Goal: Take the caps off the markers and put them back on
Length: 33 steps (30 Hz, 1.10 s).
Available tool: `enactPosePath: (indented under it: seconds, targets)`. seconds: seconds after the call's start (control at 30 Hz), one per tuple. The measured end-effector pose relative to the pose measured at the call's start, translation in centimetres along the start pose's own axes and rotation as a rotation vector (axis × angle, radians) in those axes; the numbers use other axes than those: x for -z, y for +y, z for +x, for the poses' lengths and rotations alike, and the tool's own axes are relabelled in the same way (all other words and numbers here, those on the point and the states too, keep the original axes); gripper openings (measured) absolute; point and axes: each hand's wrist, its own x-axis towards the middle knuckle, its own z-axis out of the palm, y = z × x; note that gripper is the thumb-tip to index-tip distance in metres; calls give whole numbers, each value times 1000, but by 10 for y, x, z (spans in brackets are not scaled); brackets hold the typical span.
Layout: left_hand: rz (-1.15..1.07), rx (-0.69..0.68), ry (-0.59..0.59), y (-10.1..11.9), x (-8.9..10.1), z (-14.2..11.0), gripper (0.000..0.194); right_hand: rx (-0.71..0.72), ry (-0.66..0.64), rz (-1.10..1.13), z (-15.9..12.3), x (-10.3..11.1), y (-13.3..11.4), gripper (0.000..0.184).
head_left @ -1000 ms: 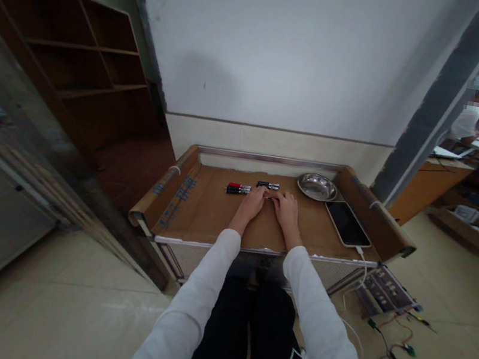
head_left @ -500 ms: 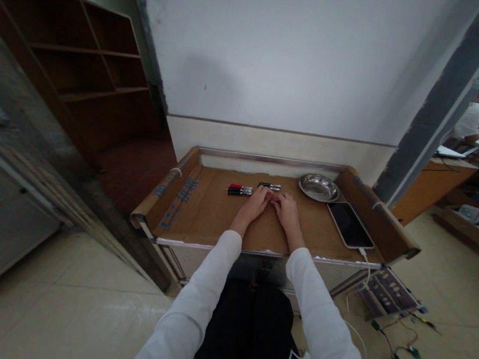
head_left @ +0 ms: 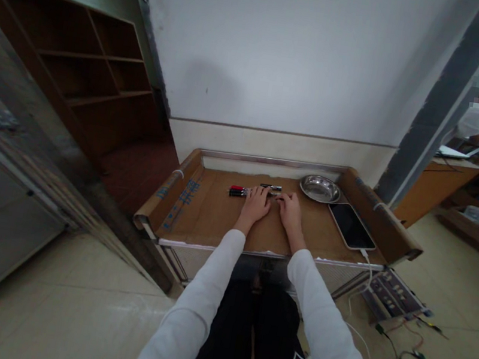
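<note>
My left hand [head_left: 257, 203] rests low over the cardboard, its fingers bent and covering the right ends of a red pen [head_left: 235, 187] and a black pen [head_left: 235, 193] lying side by side. Just to its right, my right hand [head_left: 290, 210] has its thumb and fingers drawn together. Something small and thin shows between the fingertips of both hands; it is too small and too hidden to name. Beyond the fingertips lies another black-and-silver pen [head_left: 271, 187], apart from the hands.
Brown cardboard [head_left: 206, 217] lines the cart's top and raised sides. A shiny metal dish [head_left: 320, 189] stands at the back right, near a phone [head_left: 351, 226] with a white cable [head_left: 369, 267]. An electrical box [head_left: 396, 298] and loose wires lie on the floor. A person [head_left: 476, 117] sits far right.
My fingertips have moved slightly apart, and my left hand has shifted a little left, now over the ends of the red and black pens. The view has shifted slightly.
</note>
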Motion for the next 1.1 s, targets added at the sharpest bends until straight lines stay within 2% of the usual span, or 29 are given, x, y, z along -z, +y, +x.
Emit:
enactPosePath:
  seconds: [0.13,0.27,0.53,0.77,0.9,0.97,1.03,1.1]
  targets:
    - [54,-3,-26,2,5,-3,32,-22,28,22,-1,1,0,27]
    - [-6,-53,-57,2,9,-4,23,-50,18,47,-1,3,0,28]
    - [-85,-44,72,-1,10,-7,16,-92,52,-18,-3,7,-2,28]
    - [-123,-74,73,0,14,-12,16,54,-10,-16,-7,4,-5,30]
    - [-112,-23,118,-2,16,-17,19,294,-106,85,-10,7,-14,54]
    - [-82,42,155,-2,18,-20,19,356,-145,100,-11,8,-18,65]
    - [-41,98,196,-1,20,-23,17,339,-144,76,-12,6,-18,70]
    - [1,145,223,0,22,-26,16,257,-127,20,-11,3,-15,67]
